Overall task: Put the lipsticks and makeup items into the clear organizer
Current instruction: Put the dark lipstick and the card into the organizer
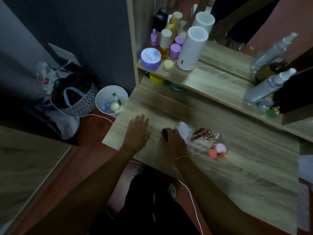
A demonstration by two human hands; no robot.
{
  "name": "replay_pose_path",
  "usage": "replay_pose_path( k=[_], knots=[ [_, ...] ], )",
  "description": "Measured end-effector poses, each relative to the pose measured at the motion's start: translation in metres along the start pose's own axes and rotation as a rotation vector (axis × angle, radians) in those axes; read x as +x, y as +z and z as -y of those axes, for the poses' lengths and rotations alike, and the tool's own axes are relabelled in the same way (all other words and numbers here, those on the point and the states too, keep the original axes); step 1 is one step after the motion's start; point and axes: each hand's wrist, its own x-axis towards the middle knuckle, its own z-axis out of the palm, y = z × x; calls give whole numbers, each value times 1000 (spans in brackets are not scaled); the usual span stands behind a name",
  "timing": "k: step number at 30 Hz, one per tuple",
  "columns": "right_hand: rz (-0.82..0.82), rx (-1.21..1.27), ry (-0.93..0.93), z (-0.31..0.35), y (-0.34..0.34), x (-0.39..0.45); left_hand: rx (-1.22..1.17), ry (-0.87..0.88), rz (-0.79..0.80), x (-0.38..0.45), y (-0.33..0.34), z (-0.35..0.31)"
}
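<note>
A clear organizer lies on the wooden dressing table, hard to make out. Several brown and pink lipsticks rest in it, beside a white flat item. Pink and orange makeup sponges sit at its near right end. My right hand is at the organizer's left end, closed around a dark tube that pokes out to the left. My left hand lies flat on the table with fingers spread, holding nothing.
The shelf above holds a purple jar, bottles, a white cylinder and spray bottles before a mirror. On the floor to the left stand a white bin and a patterned bag. A white cable runs below the table.
</note>
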Motion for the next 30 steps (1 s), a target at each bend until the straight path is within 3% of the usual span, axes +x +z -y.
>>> replay_pose_path(
  k=[4,11,20,30],
  knots=[
    [8,-133,71,5,8,17,89,81,70,7,10,20],
    [49,-267,169,10,14,25,85,142,-36,5,23,33],
    [52,-383,199,14,19,30,17,142,-39,4,27,38],
    [-78,-247,116,29,18,6,49,139,-42,4,27,37]
  ],
)
